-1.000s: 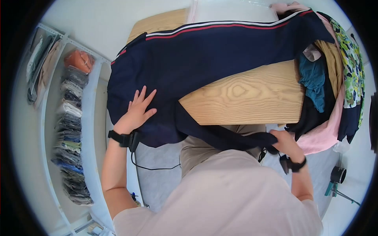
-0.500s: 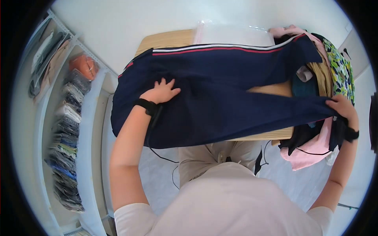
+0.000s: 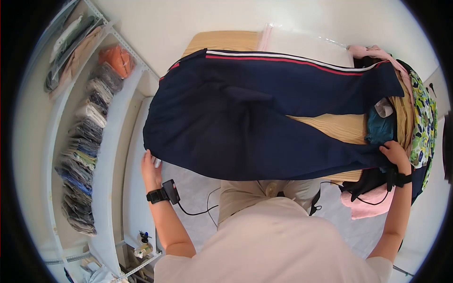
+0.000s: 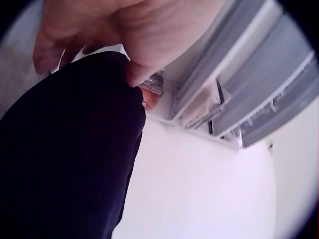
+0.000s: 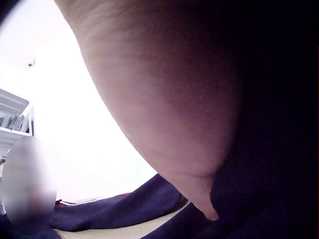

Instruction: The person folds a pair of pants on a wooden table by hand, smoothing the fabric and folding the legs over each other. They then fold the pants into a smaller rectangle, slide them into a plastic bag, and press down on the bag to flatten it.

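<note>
A pair of navy track pants (image 3: 226,127) lies spread over the wooden table (image 3: 226,40), the waist end to the left and the legs to the right. White and red stripes run along the far leg. At the near left corner of the waist end my left hand (image 3: 151,170) holds the fabric's edge; the left wrist view shows the thumb on the navy cloth (image 4: 65,144) and the other fingers on its far side. My right hand (image 3: 397,156) grips the hem end of the near leg. Dark cloth fills much of the right wrist view, beside the hand (image 5: 164,99).
Clothes hang over the table's right end: a floral garment (image 3: 423,118), a pink one (image 3: 368,203) and a teal one (image 3: 380,127). Clear plastic bags (image 3: 306,42) lie at the back. Shelves (image 3: 106,188) with bagged folded clothes stand on the left.
My right hand has drawn the near leg up from below the table edge and out to the right, alongside the far leg. My left hand has moved from flat on the pants to their near left corner.
</note>
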`<state>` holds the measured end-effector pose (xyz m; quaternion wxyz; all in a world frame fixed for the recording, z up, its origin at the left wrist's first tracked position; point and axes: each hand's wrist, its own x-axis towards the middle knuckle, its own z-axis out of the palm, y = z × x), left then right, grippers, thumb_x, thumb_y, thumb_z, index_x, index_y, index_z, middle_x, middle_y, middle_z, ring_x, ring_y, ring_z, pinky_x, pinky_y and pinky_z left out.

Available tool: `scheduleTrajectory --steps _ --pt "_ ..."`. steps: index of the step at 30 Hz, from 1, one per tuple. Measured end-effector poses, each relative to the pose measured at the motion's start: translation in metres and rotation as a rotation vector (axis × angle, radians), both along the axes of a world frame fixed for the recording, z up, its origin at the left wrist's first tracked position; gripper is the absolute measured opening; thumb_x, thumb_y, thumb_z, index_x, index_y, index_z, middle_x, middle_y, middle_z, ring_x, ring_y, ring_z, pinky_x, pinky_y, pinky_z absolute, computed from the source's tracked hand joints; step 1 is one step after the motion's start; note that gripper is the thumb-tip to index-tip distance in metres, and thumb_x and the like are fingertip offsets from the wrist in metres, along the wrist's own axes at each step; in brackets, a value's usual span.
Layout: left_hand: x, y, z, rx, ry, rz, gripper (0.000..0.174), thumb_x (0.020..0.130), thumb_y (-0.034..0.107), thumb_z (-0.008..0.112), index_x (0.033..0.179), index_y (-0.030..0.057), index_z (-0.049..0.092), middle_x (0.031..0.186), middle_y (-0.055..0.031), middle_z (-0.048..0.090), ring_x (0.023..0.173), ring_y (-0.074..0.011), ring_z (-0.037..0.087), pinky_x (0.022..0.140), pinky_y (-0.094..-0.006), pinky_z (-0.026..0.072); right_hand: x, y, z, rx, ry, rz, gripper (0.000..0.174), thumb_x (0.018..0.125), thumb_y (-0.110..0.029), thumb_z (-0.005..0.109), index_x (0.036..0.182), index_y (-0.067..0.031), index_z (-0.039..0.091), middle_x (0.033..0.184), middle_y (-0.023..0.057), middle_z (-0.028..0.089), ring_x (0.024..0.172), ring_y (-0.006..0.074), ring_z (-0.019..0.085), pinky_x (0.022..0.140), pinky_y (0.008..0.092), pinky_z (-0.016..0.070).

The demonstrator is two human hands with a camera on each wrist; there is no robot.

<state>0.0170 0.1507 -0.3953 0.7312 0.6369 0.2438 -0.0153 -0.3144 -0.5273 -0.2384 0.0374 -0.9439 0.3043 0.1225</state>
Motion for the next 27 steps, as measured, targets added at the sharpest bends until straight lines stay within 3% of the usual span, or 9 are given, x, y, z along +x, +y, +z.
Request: scheduleTrajectory --steps 8,11,13,17,19,20,23,24,27 --pt "0.009 0.017 -0.031 -0.611 0.045 -0.194 0.050 0.092 0.040 0.054 0.129 0.0056 0.052 0.134 -0.0090 0.053 0.123 -0.0258 0.049 0.105 -0.0448 0.0367 -0.024 0.034 0.005 -0.087 -0.077 0.249 0.054 0.060 -0.011 0.074 0.111 -0.0011 0.058 0.102 0.0192 0.063 0.096 0.0362 0.060 0.083 0.0424 0.0485" --pt "0.020 0.031 -0.020 -0.573 0.018 0.065 0.041 0.091 0.026 0.057 0.126 0.0041 0.054 0.129 -0.0118 0.055 0.115 -0.0263 0.055 0.101 -0.0417 0.0427 -0.038 0.054 0.011 -0.157 -0.080 0.163 0.047 0.062 0.001 0.063 0.108 -0.0046 0.059 0.090 0.0174 0.064 0.094 0.0367 0.060 0.084 0.0435 0.0480" --pt "0.012 0.052 -0.038 0.468 -0.509 -0.290 0.039 0.092 0.014 0.056 0.129 0.0026 0.050 0.130 -0.0146 0.052 0.114 -0.0242 0.054 0.102 -0.0389 0.0422 -0.045 0.046 0.010 -0.282 -0.146 0.245 0.042 0.064 0.006 0.058 0.105 -0.0060 0.061 0.081 0.0182 0.063 0.090 0.0370 0.060 0.081 0.0444 0.0481" --pt "0.020 0.055 0.002 0.473 -0.461 -0.216 0.042 0.090 0.005 0.056 0.132 0.0028 0.047 0.131 -0.0165 0.050 0.114 -0.0226 0.052 0.102 -0.0367 0.0405 -0.061 0.040 0.032 -0.223 -0.411 0.092 0.029 0.073 0.002 0.054 0.100 -0.0029 0.060 0.083 0.0215 0.062 0.086 0.0388 0.060 0.077 0.0428 0.0476" --pt "0.034 0.051 0.034 -0.130 -0.322 -0.021 0.045 0.089 0.005 0.059 0.132 0.0039 0.047 0.131 -0.0174 0.050 0.115 -0.0241 0.051 0.103 -0.0357 0.0389 -0.062 0.040 0.043 -0.194 -0.451 0.045 0.027 0.076 -0.001 0.054 0.103 -0.0029 0.059 0.089 0.0201 0.063 0.088 0.0380 0.060 0.076 0.0407 0.0481" --pt "0.042 0.063 0.023 0.249 -0.544 -0.109 0.044 0.090 0.008 0.059 0.132 0.0041 0.047 0.132 -0.0174 0.049 0.116 -0.0237 0.050 0.104 -0.0341 0.0373 -0.062 0.037 0.045 -0.299 -0.582 0.031 0.027 0.078 -0.002 0.054 0.104 -0.0044 0.060 0.091 0.0194 0.064 0.089 0.0373 0.061 0.077 0.0394 0.0484" --pt "0.077 0.083 0.049 0.037 -0.572 -0.020 0.049 0.086 0.014 0.064 0.131 0.0039 0.048 0.131 -0.0181 0.051 0.115 -0.0258 0.052 0.104 -0.0352 0.0385 -0.050 0.054 0.054 -0.407 -0.779 -0.098 0.023 0.084 -0.006 0.054 0.106 -0.0077 0.060 0.094 0.0173 0.064 0.089 0.0355 0.062 0.077 0.0359 0.0489" --pt "0.063 0.068 0.065 0.675 -0.722 -0.031 0.055 0.081 0.017 0.068 0.130 0.0025 0.048 0.128 -0.0191 0.053 0.111 -0.0284 0.055 0.100 -0.0385 0.0434 -0.045 0.057 0.052 -0.390 -0.866 -0.099 0.021 0.086 -0.008 0.053 0.106 -0.0083 0.060 0.094 0.0171 0.064 0.087 0.0351 0.062 0.076 0.0356 0.0489" --pt "0.079 0.072 0.070 0.291 -0.902 0.053 0.054 0.077 0.014 0.068 0.126 -0.0005 0.053 0.121 -0.0195 0.059 0.102 -0.0261 0.061 0.089 -0.0362 0.0505 -0.048 0.041 0.041 -0.182 -0.738 -0.041 0.021 0.089 -0.014 0.056 0.107 -0.0048 0.059 0.091 0.0176 0.065 0.081 0.0347 0.063 0.072 0.0351 0.0486"
